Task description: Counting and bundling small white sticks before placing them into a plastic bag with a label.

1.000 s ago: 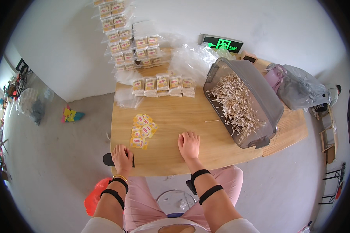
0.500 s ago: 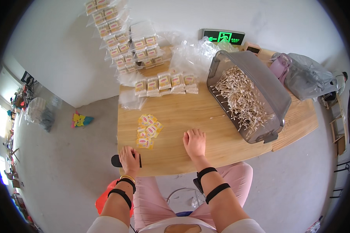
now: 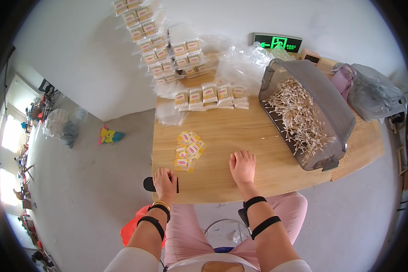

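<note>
My left hand rests at the table's left front edge, on top of a flat black object that sticks out past the edge. Its fingers are curled in and nothing shows in them. On the bare wood to the right lies my right hand, back up, fingers folded under, with no object showing. Small yellow-and-white printed cards lie in a loose overlapping pile just beyond my left hand. A single cotton swab lies farther off, between my right hand and a grey translucent bin tipped on its side.
Cotton swabs heap inside the bin. Bagged swab packs line the table's back, with taller stacks at the far left. Clear plastic bags, an exit sign, a pink bottle and a grey bag stand behind.
The whole view has shifted, so the table and everything on it appear farther right. Both hands keep the same places and poses on the table.
</note>
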